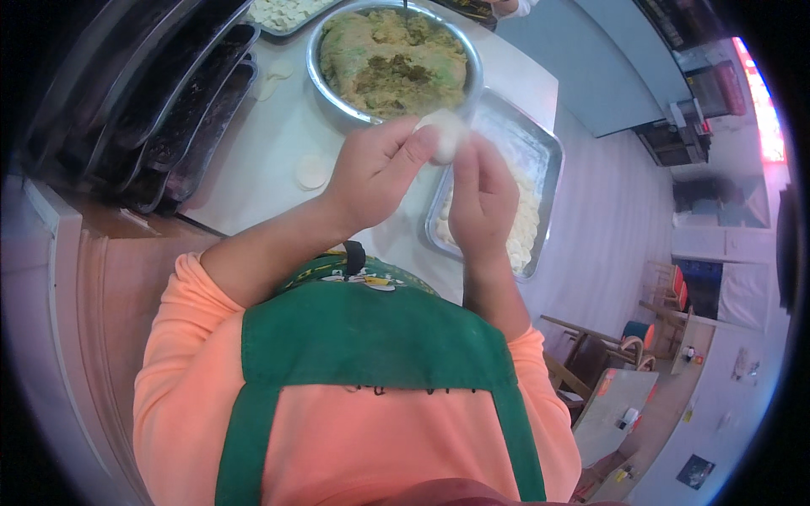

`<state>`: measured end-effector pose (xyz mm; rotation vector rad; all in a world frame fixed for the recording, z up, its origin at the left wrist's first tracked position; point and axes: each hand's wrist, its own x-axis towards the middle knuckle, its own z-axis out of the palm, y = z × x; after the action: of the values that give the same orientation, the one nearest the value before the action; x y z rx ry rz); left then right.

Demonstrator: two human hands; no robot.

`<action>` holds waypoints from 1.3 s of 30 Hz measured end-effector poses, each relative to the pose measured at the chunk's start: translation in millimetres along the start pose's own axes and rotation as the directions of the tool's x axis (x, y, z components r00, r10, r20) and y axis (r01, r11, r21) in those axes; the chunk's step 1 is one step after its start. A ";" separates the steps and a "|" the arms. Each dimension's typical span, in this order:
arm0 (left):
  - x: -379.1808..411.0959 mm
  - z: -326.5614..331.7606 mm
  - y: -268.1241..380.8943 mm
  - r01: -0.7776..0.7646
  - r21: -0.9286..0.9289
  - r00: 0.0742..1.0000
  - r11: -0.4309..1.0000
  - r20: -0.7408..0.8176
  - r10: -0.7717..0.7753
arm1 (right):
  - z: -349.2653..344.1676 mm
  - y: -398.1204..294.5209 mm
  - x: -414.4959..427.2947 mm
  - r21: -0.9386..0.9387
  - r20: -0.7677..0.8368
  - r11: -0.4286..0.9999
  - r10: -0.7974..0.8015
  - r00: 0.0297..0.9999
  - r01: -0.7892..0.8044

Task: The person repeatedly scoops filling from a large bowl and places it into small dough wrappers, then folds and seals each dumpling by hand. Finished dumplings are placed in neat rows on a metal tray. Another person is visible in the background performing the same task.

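A pale dough dumpling [445, 136] is held up between my hands, beside the near rim of a big metal bowl. My left hand [378, 172] has its thumb across the dumpling's side. At the other side my right hand [484, 196] pinches the dough edge, slightly blurred. The metal bowl [314, 79] holds a mound of greenish-brown filling [392, 60] with a darker hollow. Under my right forearm and hand lies a metal tray [555, 164], partly hidden, with rows of dumplings [524, 218] at its near end. A round dough wrapper [312, 172] lies left of my left hand.
Black trays [190, 114] lean in a stack at the left. More wrappers [273, 76] lie beside them on the white table [253, 152]. Another dumpling tray [288, 28] is at the far edge. A person's hand [506, 6] shows beyond the bowl. Chairs [591, 354] stand at right.
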<state>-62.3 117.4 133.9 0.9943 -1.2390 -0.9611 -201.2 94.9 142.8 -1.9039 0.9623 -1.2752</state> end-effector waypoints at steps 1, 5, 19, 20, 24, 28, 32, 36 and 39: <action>-1.5 0.7 -0.6 0.000 -0.042 1.000 0.999 -0.017 -0.001 | -0.2 1.0 -0.2 -0.062 -0.002 0.997 -0.054 0.999 0.054; -0.2 -3.8 11.6 0.126 0.032 0.990 0.992 0.056 -0.127 | -6.7 12.7 6.9 -0.260 0.062 0.908 -0.324 0.944 0.329; 0.5 -15.7 30.0 0.120 -0.051 0.918 0.991 0.386 -0.091 | -6.4 16.5 -2.4 0.029 -0.087 0.944 -0.324 0.942 0.328; -0.7 -11.8 32.2 0.174 -0.120 0.910 0.977 0.398 -0.114 | -6.9 15.2 -2.2 0.019 -0.093 0.951 -0.304 0.948 0.307; -2.1 -0.3 42.0 0.294 -0.231 0.887 0.928 0.427 -0.175 | -7.3 17.5 -2.1 -0.035 -0.169 0.936 -0.350 0.921 0.350; -4.2 3.0 41.6 0.308 -0.209 0.888 0.928 0.414 -0.202 | -14.6 13.5 -0.2 -0.133 -0.203 0.884 -0.467 0.861 0.449; -6.2 4.0 48.2 0.246 -0.118 0.904 0.962 0.385 -0.184 | -22.8 6.2 -0.4 -0.075 -0.167 0.899 -0.437 0.884 0.431; -4.6 4.5 50.1 0.200 -0.032 0.913 0.979 0.368 -0.175 | -24.1 0.3 0.6 -0.039 -0.168 0.919 -0.393 0.904 0.392; -4.9 7.4 49.8 0.085 0.073 0.939 0.994 0.328 -0.104 | -23.3 -0.6 1.2 0.005 -0.172 0.928 -0.366 0.915 0.372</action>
<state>-68.2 135.9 180.6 0.9693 -1.5155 -1.2102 -222.6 91.6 151.3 -2.0378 0.6684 -1.6827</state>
